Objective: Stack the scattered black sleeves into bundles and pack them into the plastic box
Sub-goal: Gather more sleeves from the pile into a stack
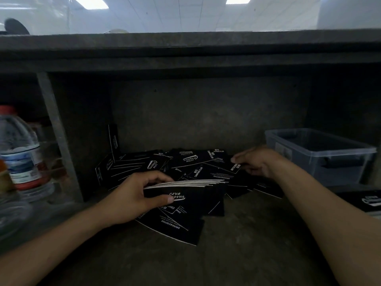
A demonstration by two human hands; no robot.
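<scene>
Several flat black sleeves with white print lie scattered in a pile (181,162) on a dark shelf floor. My left hand (136,195) grips a bundle of stacked sleeves (191,193) by its left end, thumb on top, just in front of the pile. My right hand (255,162) reaches over the pile's right side and pinches a single loose sleeve (236,167) at its edge. A clear plastic box (321,155) stands to the right of that hand; dark shapes show inside it.
A dark shelf board (185,50) overhangs the recess. A grey upright post (55,131) bounds it on the left, with a red-capped plastic bottle (18,149) beyond. More black sleeves (371,201) lie at the right edge.
</scene>
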